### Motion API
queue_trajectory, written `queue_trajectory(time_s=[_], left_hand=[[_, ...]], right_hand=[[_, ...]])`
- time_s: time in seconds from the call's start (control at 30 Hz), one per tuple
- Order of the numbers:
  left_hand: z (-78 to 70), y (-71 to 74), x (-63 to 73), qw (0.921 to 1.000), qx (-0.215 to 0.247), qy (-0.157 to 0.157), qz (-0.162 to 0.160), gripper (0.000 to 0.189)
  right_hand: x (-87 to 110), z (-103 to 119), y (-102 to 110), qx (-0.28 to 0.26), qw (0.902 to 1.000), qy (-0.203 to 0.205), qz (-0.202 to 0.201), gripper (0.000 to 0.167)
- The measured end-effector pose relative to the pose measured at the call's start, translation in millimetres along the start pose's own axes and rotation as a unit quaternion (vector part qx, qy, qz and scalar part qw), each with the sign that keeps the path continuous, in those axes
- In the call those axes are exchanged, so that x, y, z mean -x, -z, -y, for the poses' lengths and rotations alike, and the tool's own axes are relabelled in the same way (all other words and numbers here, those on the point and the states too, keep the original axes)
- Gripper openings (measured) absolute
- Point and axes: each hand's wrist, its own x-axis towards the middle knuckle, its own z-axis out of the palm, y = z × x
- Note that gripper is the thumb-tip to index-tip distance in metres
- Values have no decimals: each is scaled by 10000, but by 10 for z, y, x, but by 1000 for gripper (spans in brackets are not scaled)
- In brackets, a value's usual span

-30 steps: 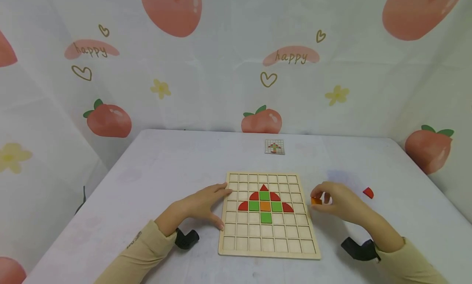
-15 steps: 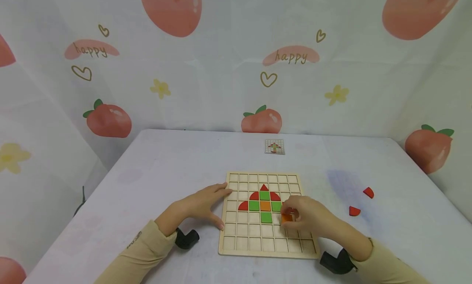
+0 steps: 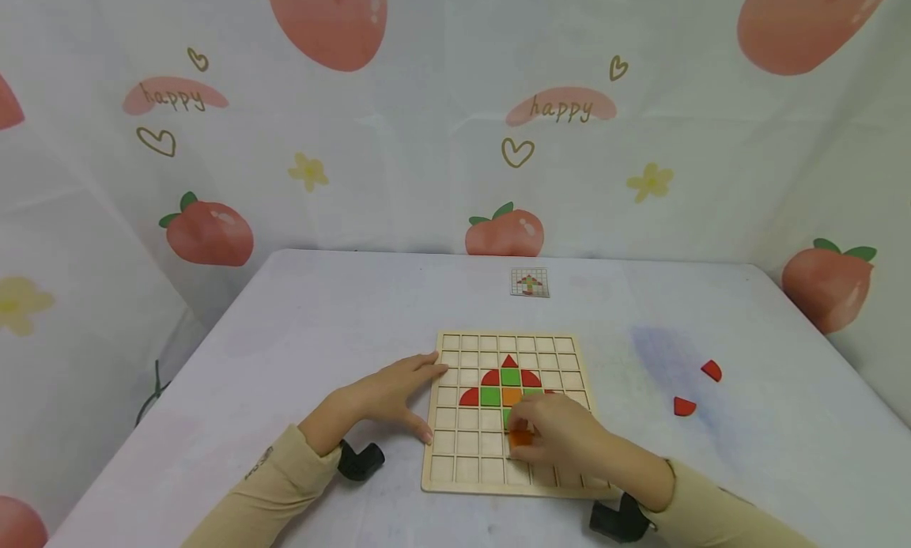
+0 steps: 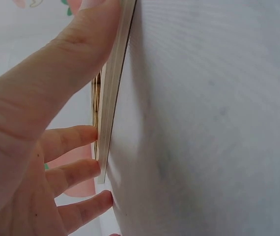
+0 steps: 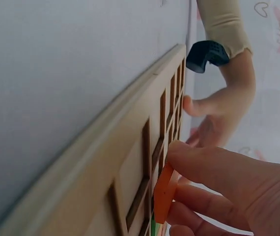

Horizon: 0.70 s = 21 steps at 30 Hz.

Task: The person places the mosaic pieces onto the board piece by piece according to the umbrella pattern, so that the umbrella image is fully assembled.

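My right hand (image 3: 562, 433) pinches an orange square tile (image 3: 520, 439) between thumb and fingers, close over the wooden grid board (image 3: 466, 470), just below the lowest green tile. In the right wrist view the held tile (image 5: 164, 194) is tilted over the grid. My left hand (image 3: 380, 394) rests at the board's left edge, thumb and fingers spread and touching it. On the board lie a red triangle (image 3: 508, 361), several green squares (image 3: 489, 397), an orange square (image 3: 512, 397) and red rounded pieces (image 3: 469, 397). My right hand partly covers the tiles at the right.
Two loose red rounded pieces, one farther back (image 3: 712, 370) and one nearer (image 3: 684, 406), lie on the white table (image 3: 342, 311) right of the board. A small pattern card (image 3: 530, 282) lies behind the board. A printed curtain (image 3: 413, 153) hangs at the back.
My right hand has carried the orange tile from the table right of the board leftward over its lower middle, uncovering a red piece on the table. The left hand has stayed in place.
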Motion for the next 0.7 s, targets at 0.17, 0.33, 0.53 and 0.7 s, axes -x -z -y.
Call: queue_trajectory(time_s=[0.17,0.33,0.53,0.7], left_hand=[[-5,-2,5,10000,12,22,3,97],[-9,-13,-1,9999,51,122,33,96],[-9,-15,-8,9999,59,110,22,97],[3,-25,-6,9999,27,98,5,98]], right_hand=[[-20,53,-38,43,9995,-281,97,21],[-30,75,-50,84,9991,-409,77,21],[-29,66,-56,69,9993,-366,52,20],[-35,69,-63,39,9993,-373,51,20]])
